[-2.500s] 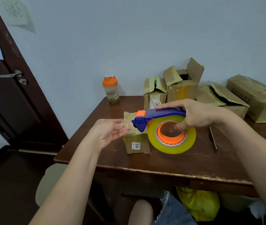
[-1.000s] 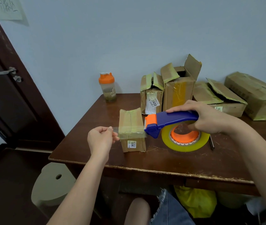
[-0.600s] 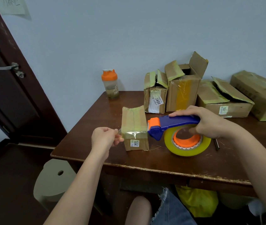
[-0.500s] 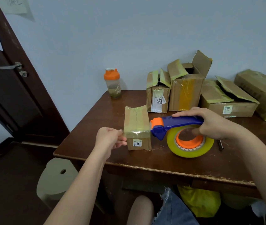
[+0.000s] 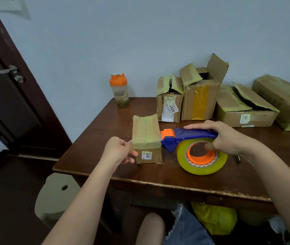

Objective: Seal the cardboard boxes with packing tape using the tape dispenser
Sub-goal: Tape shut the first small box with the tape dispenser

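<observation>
Head view: we see the small box point(image 5: 147, 138) standing near the table's point(image 5: 158, 181) front edge. Our left hand point(image 5: 118, 150) sits against the box's left side, fingers curled and pinching the tape end. Just right of the box, our right hand point(image 5: 224, 137) grips the dispenser point(image 5: 185, 137) — thumb inside the tape roll point(image 5: 202, 167). Behind the box stand open boxes point(image 5: 201, 98).

Dim, even indoor light; soft shadows; sharp centre; wide-angle bending at edges; no glare.
</observation>
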`<act>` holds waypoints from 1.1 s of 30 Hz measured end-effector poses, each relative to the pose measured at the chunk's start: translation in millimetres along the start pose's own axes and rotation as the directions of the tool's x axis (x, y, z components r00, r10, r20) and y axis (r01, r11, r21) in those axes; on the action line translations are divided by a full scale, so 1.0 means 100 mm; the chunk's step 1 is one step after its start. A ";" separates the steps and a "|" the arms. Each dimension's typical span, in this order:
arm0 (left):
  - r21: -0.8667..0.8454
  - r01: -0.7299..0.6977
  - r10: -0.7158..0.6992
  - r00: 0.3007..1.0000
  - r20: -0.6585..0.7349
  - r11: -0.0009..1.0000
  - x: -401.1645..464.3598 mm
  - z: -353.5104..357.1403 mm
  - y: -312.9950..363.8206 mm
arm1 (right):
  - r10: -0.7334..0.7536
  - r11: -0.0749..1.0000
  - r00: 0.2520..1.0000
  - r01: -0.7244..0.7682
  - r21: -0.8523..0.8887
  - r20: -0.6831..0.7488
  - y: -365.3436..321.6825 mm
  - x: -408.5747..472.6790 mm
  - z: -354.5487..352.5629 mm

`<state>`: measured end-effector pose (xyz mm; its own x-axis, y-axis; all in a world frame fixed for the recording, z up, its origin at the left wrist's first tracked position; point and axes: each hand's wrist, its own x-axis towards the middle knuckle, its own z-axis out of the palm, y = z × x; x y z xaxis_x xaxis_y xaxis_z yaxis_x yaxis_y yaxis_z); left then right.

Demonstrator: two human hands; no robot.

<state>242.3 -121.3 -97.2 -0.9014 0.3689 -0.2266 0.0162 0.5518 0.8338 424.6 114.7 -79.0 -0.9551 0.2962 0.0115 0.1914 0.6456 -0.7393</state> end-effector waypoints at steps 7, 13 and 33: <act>0.311 -0.123 0.168 0.978 -0.124 0.942 0.02 0.11 -0.29 | 0.009 1.000 1.000 -0.009 -0.012 -0.001 0.00 0.01 0.01; 0.222 -0.678 0.711 0.640 -0.290 0.701 -0.13 0.14 -0.12 | 0.009 1.000 1.000 -0.009 -0.009 0.009 -0.01 0.01 -0.01; 0.435 -0.700 0.734 0.669 0.119 0.567 -0.03 -0.06 -0.27 | 0.158 0.940 0.961 -0.076 -0.332 0.227 -0.30 0.27 0.10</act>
<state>241.8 -141.4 -116.0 -0.5392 0.7408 0.4005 0.8282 0.3802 0.4118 390.9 96.2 -63.2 -0.9391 0.2268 -0.2581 0.3275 0.8182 -0.4726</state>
